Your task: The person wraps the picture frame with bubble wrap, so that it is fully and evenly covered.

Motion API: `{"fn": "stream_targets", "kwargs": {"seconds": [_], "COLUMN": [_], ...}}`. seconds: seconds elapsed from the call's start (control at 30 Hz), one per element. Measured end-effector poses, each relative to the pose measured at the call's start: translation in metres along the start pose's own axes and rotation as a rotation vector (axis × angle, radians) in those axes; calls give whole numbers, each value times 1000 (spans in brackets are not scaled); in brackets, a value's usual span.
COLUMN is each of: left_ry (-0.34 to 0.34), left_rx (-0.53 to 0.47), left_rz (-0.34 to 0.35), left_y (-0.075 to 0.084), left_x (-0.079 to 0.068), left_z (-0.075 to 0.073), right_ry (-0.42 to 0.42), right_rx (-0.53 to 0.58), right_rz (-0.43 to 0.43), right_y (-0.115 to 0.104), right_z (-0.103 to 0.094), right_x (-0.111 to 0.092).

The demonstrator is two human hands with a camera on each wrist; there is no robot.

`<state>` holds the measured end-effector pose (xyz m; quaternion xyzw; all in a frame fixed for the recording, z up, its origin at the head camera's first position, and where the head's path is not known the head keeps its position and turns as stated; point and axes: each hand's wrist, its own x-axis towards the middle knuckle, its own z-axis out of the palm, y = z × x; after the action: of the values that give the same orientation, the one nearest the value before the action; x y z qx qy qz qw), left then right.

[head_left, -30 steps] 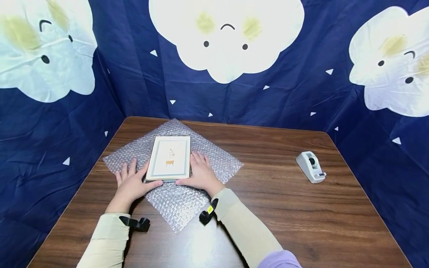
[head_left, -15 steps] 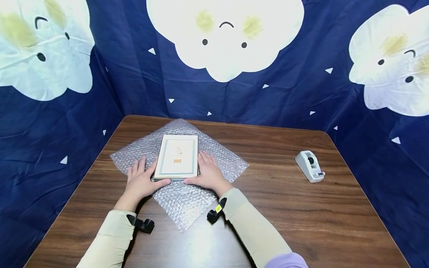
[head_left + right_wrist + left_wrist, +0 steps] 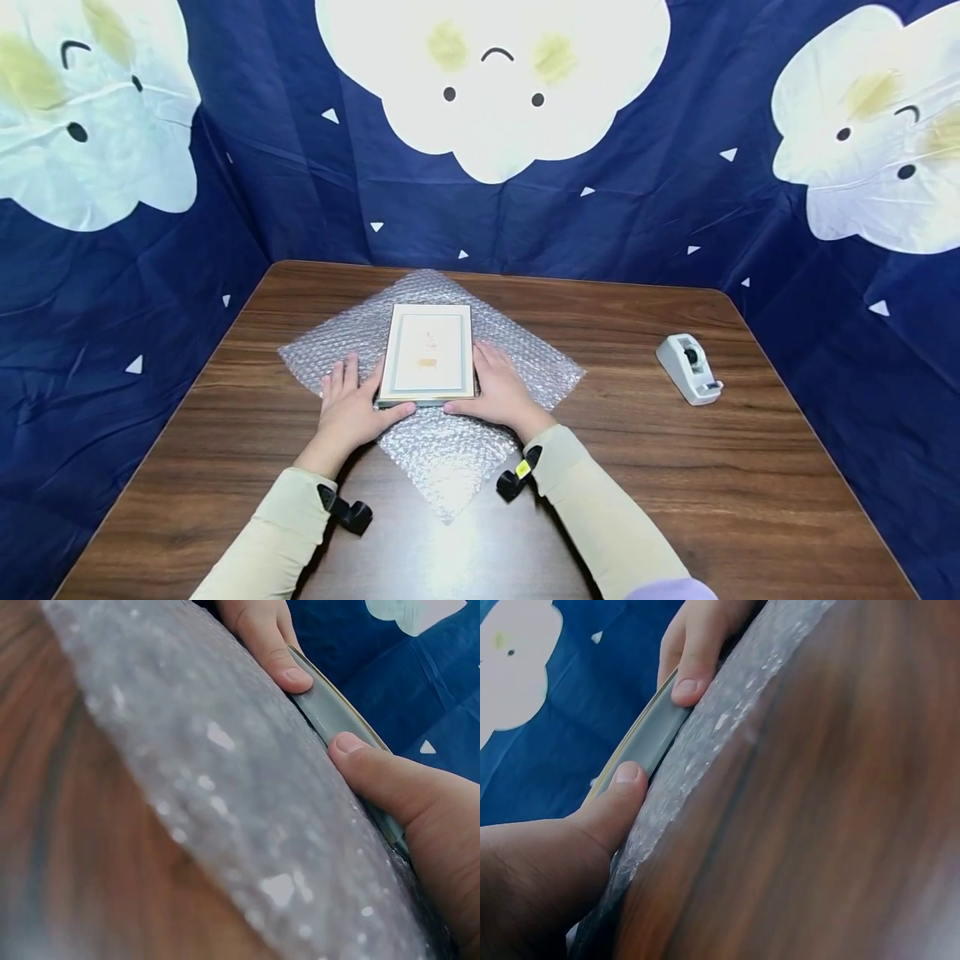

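While I'm watching remotely, the flat box (image 3: 427, 354) lies on bubble wrap (image 3: 446, 458), my left hand (image 3: 351, 414) and right hand (image 3: 506, 390) flanking it, fingers basically straight, thumbs against its near edge; tape dispenser (image 3: 687, 368)'s well to its right.

Bright light throws a white glare on the counter (image 3: 772, 492) nearest me; dark shadows line my forearms (image 3: 611, 508); the bubble wrap (image 3: 446, 450) glitters; both wrist views are dimmer, the counter blurred, the nearest bubble wrap soft on my right.
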<state>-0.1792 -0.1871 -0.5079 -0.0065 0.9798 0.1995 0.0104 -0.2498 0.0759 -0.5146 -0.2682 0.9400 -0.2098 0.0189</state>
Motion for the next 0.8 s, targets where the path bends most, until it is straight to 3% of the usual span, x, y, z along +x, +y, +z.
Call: {"fn": "stream_targets", "kwargs": {"seconds": [0.5, 0.8], "left_ry": [-35, -41], "left_rx": [-34, -6], "left_rz": [35, 75], "left_y": [58, 74], "left_x": [-2, -2], "left_z": [27, 34], "right_ry": [32, 42], "right_rx": [9, 32], "right_rz": [7, 3], "right_y": [45, 60], "right_z": [-24, -32], "right_x": [-44, -64]}}
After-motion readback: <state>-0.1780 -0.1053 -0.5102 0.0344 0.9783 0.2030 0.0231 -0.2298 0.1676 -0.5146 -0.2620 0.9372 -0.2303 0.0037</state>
